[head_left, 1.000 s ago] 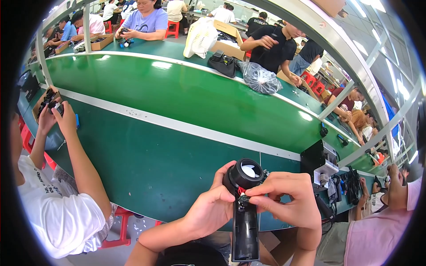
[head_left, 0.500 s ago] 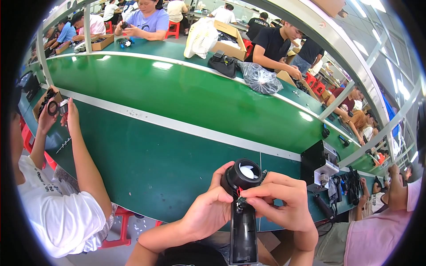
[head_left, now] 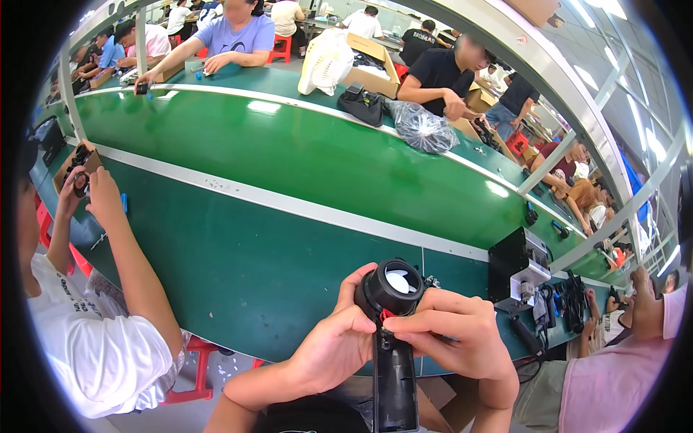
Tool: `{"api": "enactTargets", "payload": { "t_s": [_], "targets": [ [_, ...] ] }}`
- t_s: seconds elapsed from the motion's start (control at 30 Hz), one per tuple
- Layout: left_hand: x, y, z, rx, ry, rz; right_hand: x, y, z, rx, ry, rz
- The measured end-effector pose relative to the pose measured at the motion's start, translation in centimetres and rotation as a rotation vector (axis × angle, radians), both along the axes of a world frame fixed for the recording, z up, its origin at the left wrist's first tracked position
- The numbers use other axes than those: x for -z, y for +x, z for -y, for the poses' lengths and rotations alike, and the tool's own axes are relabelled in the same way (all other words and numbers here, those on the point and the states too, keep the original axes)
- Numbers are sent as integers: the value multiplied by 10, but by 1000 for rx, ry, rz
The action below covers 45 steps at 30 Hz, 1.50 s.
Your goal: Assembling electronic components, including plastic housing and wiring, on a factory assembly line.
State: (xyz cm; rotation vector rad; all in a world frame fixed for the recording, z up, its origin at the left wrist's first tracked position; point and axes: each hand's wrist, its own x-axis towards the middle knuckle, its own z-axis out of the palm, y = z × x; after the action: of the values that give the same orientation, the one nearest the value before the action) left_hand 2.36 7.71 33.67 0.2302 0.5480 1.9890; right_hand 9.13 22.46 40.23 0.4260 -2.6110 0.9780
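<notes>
In front of me is a black handheld fan housing (head_left: pixel 395 393) with a round head and a long, open, hollow handle pointing toward me. White fan blades (head_left: pixel 398 281) show inside the round head. My left hand (head_left: pixel 333 345) is closed around the neck from the left, thumb near the joint. Thin red wires (head_left: pixel 387 315) come out below the head. My right hand (head_left: pixel 462 333) is closed in a pinch at the top of the handle, on the wires and a small circuit board mostly hidden by the fingertips. Small metal parts (head_left: pixel 431 281) lie on the table just beyond.
A black and silver bench machine (head_left: pixel 520 268) stands at the right, beside black tools and cables (head_left: pixel 570 302). Beyond a pale rail runs a shiny green belt (head_left: pixel 289 155). At the left a co-worker in a white shirt (head_left: pixel 108 346) handles black parts near a carton (head_left: pixel 85 166).
My right fingertips have moved slightly down and left, covering the circuit board. Across the belt, a co-worker has stretched an arm leftward with a dark part. The left co-worker's hands have shifted.
</notes>
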Motion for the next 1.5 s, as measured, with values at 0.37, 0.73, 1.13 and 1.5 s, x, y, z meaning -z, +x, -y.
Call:
{"api": "enactTargets", "payload": {
  "t_s": [0.37,0.73,1.13,1.5],
  "targets": [
    [-2,3,4,-4,-8,-5,-8,7,5,-30,119,63],
    [-4,4,6,24,-18,31,-5,1,4,-59,-31,106],
    [-11,6,3,-50,-82,1,-4,1,2,-162,167,24],
    [-10,10,-1,-280,-13,-88,16,2,8,-152,381,-168]
  ]
}}
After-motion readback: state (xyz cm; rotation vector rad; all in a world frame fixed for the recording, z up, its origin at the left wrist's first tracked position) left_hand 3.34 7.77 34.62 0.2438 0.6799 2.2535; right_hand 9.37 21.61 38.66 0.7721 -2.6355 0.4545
